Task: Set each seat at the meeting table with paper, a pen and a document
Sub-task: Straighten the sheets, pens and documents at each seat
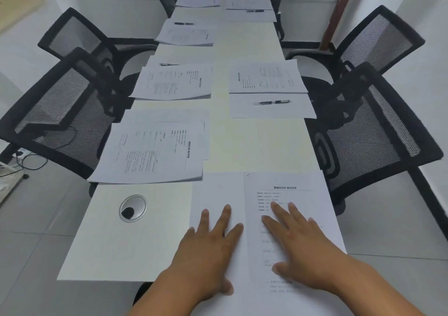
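Head view of the near end of a long white counter [254,146], lower centre of the frame. The person's left hand [208,245] lies flat, fingers straight and spread, on a blank white sheet of paper [218,194]; the right hand [300,245] lies likewise flat on a white printed document with a bold heading [286,188], set just beside the sheet on its right. Neither grip is closed on anything: both are open and pressing down. The step in hand appears to be the squaring of paper and document at the head seat. No pen can be made out here, though a thin dark sliver shows by the left fingers and cannot be identified. By contrast, the seat at right of centre shows a black-and-clear pen [272,102] lying on its sheet, below its own document [266,76]. The next move probably calls for a pen to be laid on the blank sheet. A round silver cable grommet [133,208] sits at lower left; black mesh-backed chairs [371,131] line both sides.
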`<state>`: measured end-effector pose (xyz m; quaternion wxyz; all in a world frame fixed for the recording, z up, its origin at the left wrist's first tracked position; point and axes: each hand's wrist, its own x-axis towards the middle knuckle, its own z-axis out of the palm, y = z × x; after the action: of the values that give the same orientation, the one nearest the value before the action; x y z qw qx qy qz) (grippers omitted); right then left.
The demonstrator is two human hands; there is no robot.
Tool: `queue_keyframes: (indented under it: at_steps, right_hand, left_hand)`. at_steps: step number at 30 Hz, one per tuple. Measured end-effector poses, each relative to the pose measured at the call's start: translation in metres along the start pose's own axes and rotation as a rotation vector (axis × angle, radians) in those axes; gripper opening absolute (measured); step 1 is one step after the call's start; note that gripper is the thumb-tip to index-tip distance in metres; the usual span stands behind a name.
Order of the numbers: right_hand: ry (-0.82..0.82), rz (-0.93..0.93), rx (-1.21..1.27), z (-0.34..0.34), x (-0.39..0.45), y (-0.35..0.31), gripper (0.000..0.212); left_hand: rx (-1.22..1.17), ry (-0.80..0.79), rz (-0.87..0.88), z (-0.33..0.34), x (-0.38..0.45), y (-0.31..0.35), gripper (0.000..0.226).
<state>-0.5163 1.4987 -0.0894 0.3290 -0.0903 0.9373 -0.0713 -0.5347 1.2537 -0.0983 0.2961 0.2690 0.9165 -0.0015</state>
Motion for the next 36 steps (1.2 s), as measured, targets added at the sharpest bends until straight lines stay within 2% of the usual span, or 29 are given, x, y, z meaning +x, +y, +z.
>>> queue_keyframes:
  at_steps: [12,19,29,36]
  right_hand:
    - [0.027,0.011,-0.01,-0.013,-0.007,-0.017,0.099]
    - [0.051,0.021,-0.031,-0.028,-0.027,-0.041,0.09]
    - [0.249,0.044,-0.083,-0.084,-0.092,-0.096,0.083]
    - [0.416,-0.001,-0.119,-0.142,-0.18,-0.169,0.08]
  left_hand:
    - [-0.032,-0.005,-0.029,-0.012,0.0,0.001,0.129]
    - [-0.065,0.009,-0.062,-0.031,-0.022,0.002,0.125]
    - [-0.035,0.237,-0.152,-0.092,-0.105,0.013,0.097]
    - [0.038,0.394,-0.241,-0.155,-0.214,0.029,0.087]
